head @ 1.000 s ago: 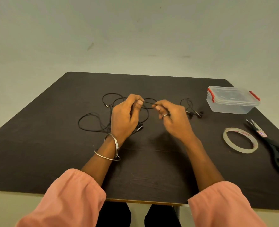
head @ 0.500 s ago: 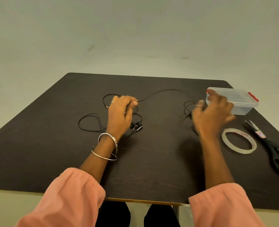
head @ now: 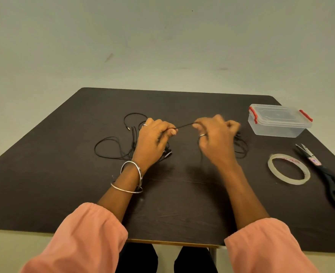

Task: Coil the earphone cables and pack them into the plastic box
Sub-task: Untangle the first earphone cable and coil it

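Stretching between the two hands, a short run of black cable (head: 184,126) was drawn taut above the counter (head: 54,174). The left hand (head: 152,141) pinched one end of this run between thumb and curled fingers; the right hand (head: 216,139), slightly blurred, gripped the other end with its fingers curled. The remaining cable lay slack on the counter: loose loops (head: 111,147) to the left of the left hand, with a plug end (head: 128,128) just behind them, and a smaller bundle (head: 241,147) partly hidden behind the right hand. Earbuds (head: 167,153) rested beside the left palm. Further right stood the box (head: 279,120), transparent, its lid on and its red clips at both ends. Nearer the viewer lay a tape roll (head: 288,168), flat, and black scissors (head: 328,178) just beside it, at the counter's right edge. Two bangles (head: 132,179) circled the left wrist.
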{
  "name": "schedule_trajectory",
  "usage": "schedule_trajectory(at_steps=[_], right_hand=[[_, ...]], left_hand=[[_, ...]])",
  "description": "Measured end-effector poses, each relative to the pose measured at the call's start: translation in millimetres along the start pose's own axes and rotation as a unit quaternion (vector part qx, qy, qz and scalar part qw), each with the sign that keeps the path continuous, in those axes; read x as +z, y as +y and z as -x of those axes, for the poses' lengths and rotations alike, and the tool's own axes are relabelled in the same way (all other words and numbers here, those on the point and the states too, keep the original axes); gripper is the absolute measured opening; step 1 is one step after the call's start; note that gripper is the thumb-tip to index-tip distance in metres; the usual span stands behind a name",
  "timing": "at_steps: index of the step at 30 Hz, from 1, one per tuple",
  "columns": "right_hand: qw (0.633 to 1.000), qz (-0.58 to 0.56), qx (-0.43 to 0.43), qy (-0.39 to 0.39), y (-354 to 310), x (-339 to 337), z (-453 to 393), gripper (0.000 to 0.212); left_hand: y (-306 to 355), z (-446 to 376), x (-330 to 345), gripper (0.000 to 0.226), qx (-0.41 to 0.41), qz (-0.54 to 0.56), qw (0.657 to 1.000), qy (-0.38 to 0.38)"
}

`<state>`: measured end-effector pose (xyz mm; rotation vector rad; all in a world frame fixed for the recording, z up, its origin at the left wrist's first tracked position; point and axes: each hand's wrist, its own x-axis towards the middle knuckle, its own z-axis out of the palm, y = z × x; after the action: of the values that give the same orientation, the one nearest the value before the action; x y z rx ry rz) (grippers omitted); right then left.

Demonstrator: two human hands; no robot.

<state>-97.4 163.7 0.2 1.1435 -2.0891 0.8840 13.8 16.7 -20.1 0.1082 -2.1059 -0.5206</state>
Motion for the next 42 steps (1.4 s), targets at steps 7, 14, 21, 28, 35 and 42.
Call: schedule_trajectory(at_steps=[7,14,21,28,35,42], right_hand=[[0.908,-0.144,0.295,0.26,25,-25,-9,0.023],[0.969,0.068,0.235,-0.025,22,-24,-4,0.063],[0.976,0.024,-0.078,-0.2,-18,8,8,0.058],[0.983,-0.184,0.026,0.003,2,3,-4,0.022],[0.934,-0.161,0.292,0.126,15,-13,-11,0.024],[0.967,0.142,-0.009,-0.211,-4,-10,2,0.1]], left_hand=[[-6,-1,-5,0.012,-0.044,-0.014,0.999,0.006],[-4,0,-2,0.013,-0.062,0.01,0.998,0.03],[-2,1,0,0.011,-0.031,-0.015,0.999,0.003],[1,-3,-3,0.014,-0.027,0.004,1.0,0.0],[3,-3,-6,0.013,-0.038,0.015,0.999,0.028],[1,-2,0,0.012,-0.034,0.004,0.999,0.037]])
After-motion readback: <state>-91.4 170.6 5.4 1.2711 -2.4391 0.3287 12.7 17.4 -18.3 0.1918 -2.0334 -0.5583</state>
